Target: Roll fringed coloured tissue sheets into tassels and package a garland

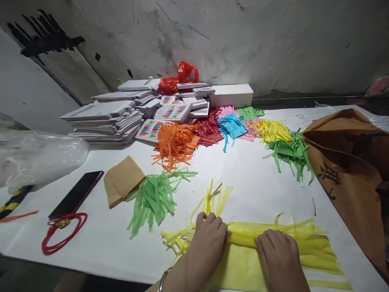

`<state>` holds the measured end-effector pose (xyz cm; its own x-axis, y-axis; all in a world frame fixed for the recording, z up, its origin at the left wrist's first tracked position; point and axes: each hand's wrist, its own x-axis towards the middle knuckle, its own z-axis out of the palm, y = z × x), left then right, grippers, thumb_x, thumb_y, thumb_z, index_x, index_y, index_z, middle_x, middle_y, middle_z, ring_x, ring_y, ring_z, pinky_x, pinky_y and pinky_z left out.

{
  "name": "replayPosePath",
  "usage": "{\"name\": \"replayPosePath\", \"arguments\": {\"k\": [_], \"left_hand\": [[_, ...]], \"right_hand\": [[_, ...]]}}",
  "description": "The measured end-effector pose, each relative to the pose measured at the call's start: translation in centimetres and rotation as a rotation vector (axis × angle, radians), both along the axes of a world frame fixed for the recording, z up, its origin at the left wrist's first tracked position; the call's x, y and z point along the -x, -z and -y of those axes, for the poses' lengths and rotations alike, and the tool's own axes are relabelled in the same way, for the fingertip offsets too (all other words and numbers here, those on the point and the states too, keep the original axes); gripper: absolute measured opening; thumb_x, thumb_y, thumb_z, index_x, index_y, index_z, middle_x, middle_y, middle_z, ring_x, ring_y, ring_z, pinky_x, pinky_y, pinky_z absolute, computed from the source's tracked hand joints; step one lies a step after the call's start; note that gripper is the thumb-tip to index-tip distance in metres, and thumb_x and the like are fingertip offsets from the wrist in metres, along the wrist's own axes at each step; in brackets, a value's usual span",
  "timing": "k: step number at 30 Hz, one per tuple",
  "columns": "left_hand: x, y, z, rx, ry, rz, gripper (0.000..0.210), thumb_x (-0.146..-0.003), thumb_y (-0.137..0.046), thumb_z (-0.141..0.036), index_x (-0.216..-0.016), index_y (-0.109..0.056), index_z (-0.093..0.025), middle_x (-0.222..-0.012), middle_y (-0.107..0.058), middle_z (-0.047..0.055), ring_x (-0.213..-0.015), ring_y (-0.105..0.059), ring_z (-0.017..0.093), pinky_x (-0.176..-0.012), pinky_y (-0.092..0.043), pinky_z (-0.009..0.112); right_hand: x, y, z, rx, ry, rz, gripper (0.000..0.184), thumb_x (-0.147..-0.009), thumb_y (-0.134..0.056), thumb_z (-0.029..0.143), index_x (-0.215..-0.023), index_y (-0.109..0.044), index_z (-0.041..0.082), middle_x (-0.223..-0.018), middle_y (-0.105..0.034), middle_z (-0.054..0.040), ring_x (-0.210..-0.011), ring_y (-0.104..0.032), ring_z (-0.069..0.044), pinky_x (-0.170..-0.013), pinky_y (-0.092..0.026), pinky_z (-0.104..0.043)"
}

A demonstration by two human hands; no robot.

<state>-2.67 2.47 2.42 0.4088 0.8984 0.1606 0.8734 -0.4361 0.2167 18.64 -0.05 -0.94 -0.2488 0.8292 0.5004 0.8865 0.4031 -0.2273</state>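
Observation:
A sheet of yellow tissue paper [240, 267] with fringed ends lies on the white table at the front. My left hand [209, 237] presses on its upper part, fingers curled over a rolled or folded band of the paper. Further right, my right hand [278, 251] grips the same band, its fingers bent and closed. Cut strips fan out on both sides, and a few stick up beyond my left hand. Left of the yellow paper rests a green tissue tassel [154, 198], partly against a brown paper packet [123, 180].
Orange fringe [176, 144], blue fringe [232, 126] and other coloured bundles lie behind. Stacked white packets [106, 121] and a white box [232, 95] stand by the wall. A phone [75, 194] with a red cord is at left; a brown bag [349, 178] is at right.

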Motion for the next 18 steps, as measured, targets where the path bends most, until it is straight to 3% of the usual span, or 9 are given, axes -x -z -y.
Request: {"name": "replayPosePath", "arguments": {"k": [3, 6, 9, 11, 13, 15, 18], "left_hand": [[-0.7, -0.2, -0.5, 0.059, -0.083, -0.076, 0.021, -0.094, -0.059, -0.016, -0.075, -0.065, -0.019, -0.076, -0.067, 0.003, -0.081, -0.057, 0.024, -0.086, -0.032, 0.046], [-1.2, -0.2, -0.7, 0.109, -0.116, -0.102, 0.019, -0.092, -0.062, -0.018, -0.073, -0.065, -0.02, -0.076, -0.067, 0.003, -0.081, -0.058, 0.025, -0.086, -0.033, 0.047], [-1.2, -0.5, -0.7, 0.116, -0.129, -0.072, 0.016, -0.092, -0.061, -0.016, -0.077, -0.064, -0.02, -0.077, -0.066, 0.002, -0.081, -0.058, 0.025, -0.085, -0.035, 0.046], [-1.0, -0.8, -0.6, 0.102, -0.125, -0.023, 0.011, -0.091, -0.062, -0.013, -0.083, -0.064, -0.02, -0.084, -0.066, 0.002, -0.084, -0.057, 0.024, -0.088, -0.035, 0.046], [-0.6, -1.0, -0.4, 0.066, -0.054, 0.041, 0.008, -0.088, -0.067, -0.014, -0.09, -0.063, -0.021, -0.094, -0.067, 0.002, -0.091, -0.057, 0.023, -0.092, -0.034, 0.046], [-0.1, -1.0, -0.2, 0.018, 0.076, 0.091, 0.015, -0.086, -0.072, -0.015, -0.094, -0.062, -0.023, -0.103, -0.066, 0.001, -0.098, -0.055, 0.023, -0.1, -0.03, 0.048], [0.6, -0.5, 0.2, -0.033, 0.207, 0.108, 0.015, -0.088, -0.068, -0.009, -0.089, -0.06, -0.022, -0.099, -0.066, -0.001, -0.098, -0.054, 0.021, -0.106, -0.025, 0.048]], "right_hand": [[0.4, -0.1, -0.7, 0.023, 0.125, 0.065, 0.034, -0.104, -0.04, 0.023, -0.073, -0.053, 0.024, -0.069, -0.053, -0.0021, -0.071, -0.05, -0.024, -0.077, -0.034, -0.044], [0.3, -0.6, -1.0, -0.034, 0.137, 0.074, 0.019, -0.102, -0.047, 0.021, -0.088, -0.06, 0.021, -0.084, -0.063, -0.0053, -0.083, -0.056, -0.025, -0.085, -0.037, -0.047], [0.7, -1.1, -0.9, -0.11, -0.079, -0.056, 0.016, -0.099, -0.048, 0.013, -0.103, -0.063, 0.018, -0.1, -0.067, -0.0081, -0.097, -0.058, -0.024, -0.098, -0.037, -0.047], [1.3, -1.2, -0.8, -0.089, -0.263, -0.118, 0.021, -0.1, -0.044, 0.011, -0.101, -0.064, 0.017, -0.092, -0.066, -0.0062, -0.09, -0.058, -0.021, -0.094, -0.039, -0.041], [1.8, -1.3, -0.8, -0.075, -0.329, -0.127, 0.025, -0.101, -0.04, 0.009, -0.096, -0.064, 0.017, -0.081, -0.063, -0.0037, -0.08, -0.056, -0.018, -0.089, -0.04, -0.038], [2.2, -1.4, -0.9, -0.066, -0.309, -0.141, 0.025, -0.1, -0.042, 0.007, -0.092, -0.063, 0.018, -0.078, -0.061, -0.0021, -0.077, -0.055, -0.017, -0.087, -0.038, -0.037], [2.6, -1.6, -1.1, -0.048, -0.294, -0.172, 0.022, -0.102, -0.043, 0.013, -0.093, -0.062, 0.02, -0.081, -0.062, -0.0023, -0.077, -0.054, -0.017, -0.086, -0.038, -0.037]]}}
